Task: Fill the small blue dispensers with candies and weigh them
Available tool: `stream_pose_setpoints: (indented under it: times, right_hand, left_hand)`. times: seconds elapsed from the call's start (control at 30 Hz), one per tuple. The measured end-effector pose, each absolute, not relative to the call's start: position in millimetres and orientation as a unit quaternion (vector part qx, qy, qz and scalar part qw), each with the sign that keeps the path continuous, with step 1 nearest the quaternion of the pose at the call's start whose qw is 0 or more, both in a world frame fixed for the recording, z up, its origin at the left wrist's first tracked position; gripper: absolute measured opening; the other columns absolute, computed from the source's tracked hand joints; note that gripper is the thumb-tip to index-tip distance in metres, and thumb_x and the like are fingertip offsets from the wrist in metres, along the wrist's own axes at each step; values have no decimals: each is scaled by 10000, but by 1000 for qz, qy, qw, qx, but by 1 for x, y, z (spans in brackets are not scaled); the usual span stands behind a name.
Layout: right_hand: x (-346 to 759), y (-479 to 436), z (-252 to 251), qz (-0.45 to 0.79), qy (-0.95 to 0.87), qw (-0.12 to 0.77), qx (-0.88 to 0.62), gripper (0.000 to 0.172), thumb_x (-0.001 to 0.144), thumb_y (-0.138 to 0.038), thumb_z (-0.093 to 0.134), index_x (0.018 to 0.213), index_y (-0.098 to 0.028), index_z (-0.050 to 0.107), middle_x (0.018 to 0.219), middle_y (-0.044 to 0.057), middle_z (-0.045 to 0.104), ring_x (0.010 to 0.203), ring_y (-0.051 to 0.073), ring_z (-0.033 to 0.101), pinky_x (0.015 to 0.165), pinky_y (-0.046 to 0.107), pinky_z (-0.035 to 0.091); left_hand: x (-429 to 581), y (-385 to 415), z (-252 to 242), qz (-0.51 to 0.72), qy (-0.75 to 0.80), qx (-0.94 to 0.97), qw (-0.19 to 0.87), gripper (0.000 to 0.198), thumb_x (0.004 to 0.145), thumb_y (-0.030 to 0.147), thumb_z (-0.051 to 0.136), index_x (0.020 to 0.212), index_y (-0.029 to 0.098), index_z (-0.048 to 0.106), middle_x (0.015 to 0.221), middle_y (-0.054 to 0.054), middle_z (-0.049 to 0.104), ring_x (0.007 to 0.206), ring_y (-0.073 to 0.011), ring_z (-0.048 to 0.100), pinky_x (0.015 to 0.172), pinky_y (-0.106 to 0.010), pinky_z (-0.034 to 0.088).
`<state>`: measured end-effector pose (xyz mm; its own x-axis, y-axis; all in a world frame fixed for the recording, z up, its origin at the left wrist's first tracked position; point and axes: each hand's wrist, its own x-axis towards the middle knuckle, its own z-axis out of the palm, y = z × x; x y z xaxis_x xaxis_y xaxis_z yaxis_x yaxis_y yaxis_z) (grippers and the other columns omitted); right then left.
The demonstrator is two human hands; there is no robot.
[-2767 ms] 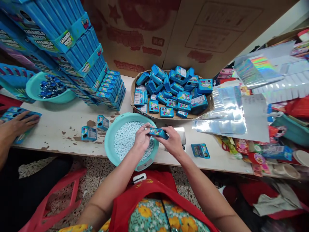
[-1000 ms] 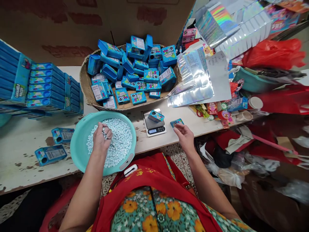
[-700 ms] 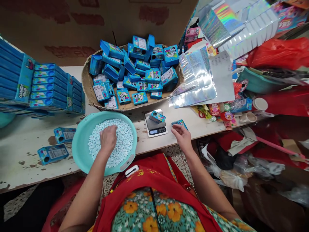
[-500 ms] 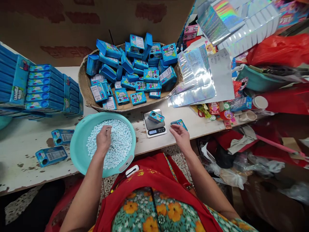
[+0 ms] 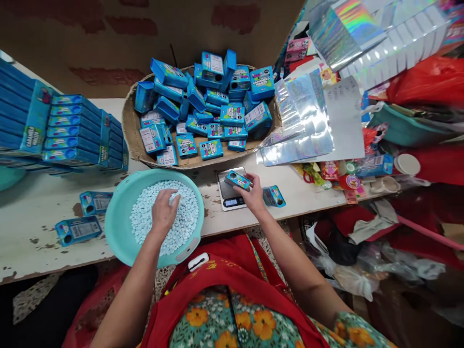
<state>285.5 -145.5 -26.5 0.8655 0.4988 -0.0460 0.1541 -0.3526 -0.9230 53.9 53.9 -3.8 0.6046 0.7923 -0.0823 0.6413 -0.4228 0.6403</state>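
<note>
So, the right hand has its fingers closed around a small blue box, over the scale; the left hand, fingers loosely parted, is over the candies in the basin, whether it holds any I cannot tell; another box lies at the right hand's three o'clock, the cardboard tray at the scale's eleven

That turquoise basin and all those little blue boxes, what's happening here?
A person's left hand is loosely open over white pieces in the turquoise basin. The right hand holds the right end of a blue box at a digital scale. Similar boxes lie jumbled in a cardboard tray behind.
</note>
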Motion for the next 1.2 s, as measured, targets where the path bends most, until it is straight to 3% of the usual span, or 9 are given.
stream_pose_setpoints:
  times: [0.1, 0.2, 0.4, 0.53, 0.67, 0.8, 0.93, 1.07, 1.2]
  right_hand:
    - [280, -129, -3, 145, -268, 501, -810, 395, 711, -425, 726, 1014, -207, 597, 968, 43, 637, 934, 231, 598, 866, 391, 470]
    - [262, -122, 49, 121, -368, 468, -794, 318, 748, -415, 719, 1001, -241, 636, 934, 31, 639, 905, 230, 597, 839, 372, 463]
    - [214, -85, 101, 142, -513, 384, -754, 332, 753, -403, 735, 1058, -297, 660, 960, 44, 658, 929, 267, 588, 862, 420, 435]
    - [194, -58, 81, 151, -535, 358, -750, 318, 761, -408, 726, 1048, -286, 666, 904, 44, 645, 873, 257, 583, 801, 396, 446]
    - [185, -51, 81, 181, -531, 401, -724, 306, 771, -410, 714, 1044, -286, 660, 908, 35, 636, 857, 234, 590, 783, 365, 462]
    - [183, -55, 87, 211, -493, 451, -713, 321, 747, -386, 742, 1039, -283, 655, 945, 21, 641, 882, 217, 603, 801, 349, 470]
    - [172, -53, 81, 232, -479, 462, -709, 322, 723, -389, 762, 1010, -280, 667, 943, 27, 645, 897, 225, 607, 816, 373, 482]
    - [155, -47, 72, 313, -461, 503, -661, 490, 728, -400, 754, 1179, -295, 595, 1122, 48, 640, 1048, 254, 597, 937, 435, 468]
    - [163, -63, 62, 270, -398, 535, -694, 637, 749, -406, 724, 1324, -300, 471, 1311, 84, 540, 1184, 274, 531, 1008, 487, 437]
  left_hand:
    - [70, 37, 10, 153, 472, 693, 522, 308, 793, 451, 568, 931, 186, 639, 997, -76, 652, 901, -220, 623, 852, -363, 473]
    - [84, 24, 35, 186, 489, 455, 720, 413, 781, 541, 590, 959, 169, 627, 1011, -102, 674, 929, -217, 648, 866, -354, 474]
    - [98, 28, 78, 280, 391, 205, 852, 440, 878, 550, 472, 979, 158, 645, 1127, -120, 657, 1074, -210, 613, 952, -342, 451]
    - [91, 37, 71, 330, 408, 100, 845, 232, 876, 346, 542, 847, 130, 625, 910, -101, 676, 956, -195, 650, 967, -355, 451]
    - [68, 44, 64, 354, 414, 85, 834, 113, 834, 232, 561, 875, 143, 617, 915, -81, 669, 945, -186, 647, 941, -348, 467]
    - [34, 52, 66, 321, 448, 281, 786, 189, 791, 243, 586, 956, 172, 649, 1119, -110, 640, 1163, -246, 548, 1015, -412, 401]
    - [8, 51, 78, 283, 390, 557, 677, 495, 669, 126, 666, 1139, 283, 641, 1312, -54, 548, 1309, -266, 400, 1079, -419, 315]
    - [-6, 48, 99, 239, 339, 677, 608, 399, 655, 181, 726, 1042, 272, 690, 1085, -69, 653, 1075, -264, 565, 990, -389, 390]
    - [-66, 83, 120, 302, 519, 684, 414, 393, 656, 346, 755, 1023, 237, 669, 1016, -63, 662, 955, -253, 589, 930, -392, 428]
